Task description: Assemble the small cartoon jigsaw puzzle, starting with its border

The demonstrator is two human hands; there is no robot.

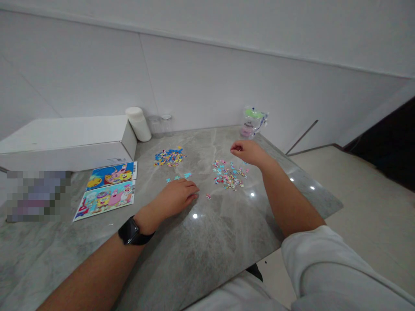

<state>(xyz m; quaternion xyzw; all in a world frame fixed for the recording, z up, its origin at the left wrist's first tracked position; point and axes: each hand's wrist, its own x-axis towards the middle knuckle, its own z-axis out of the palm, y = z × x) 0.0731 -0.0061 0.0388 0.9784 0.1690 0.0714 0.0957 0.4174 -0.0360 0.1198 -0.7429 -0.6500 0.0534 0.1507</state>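
Near the centre, the person's left hand (180,195) is palm down, fingers loosely extended, just below light-blue puzzle pieces (187,175); right of centre, the right hand (247,151) curls above the pastel puzzle pile (229,177), any pinch impossible to tell. A grey marbled table (214,237) meets the white wall (207,86) above

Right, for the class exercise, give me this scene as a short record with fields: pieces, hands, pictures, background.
Piles: blue-and-yellow pile, left; pastel pile, right
Loose pieces: light-blue pieces near left hand; pink piece before pastel pile
Left hand: palm down
Right hand: curled near pastel pile; grip unclear
Pictures: cartoon prints, before white box
Background: white container, clear glasses, clear bag
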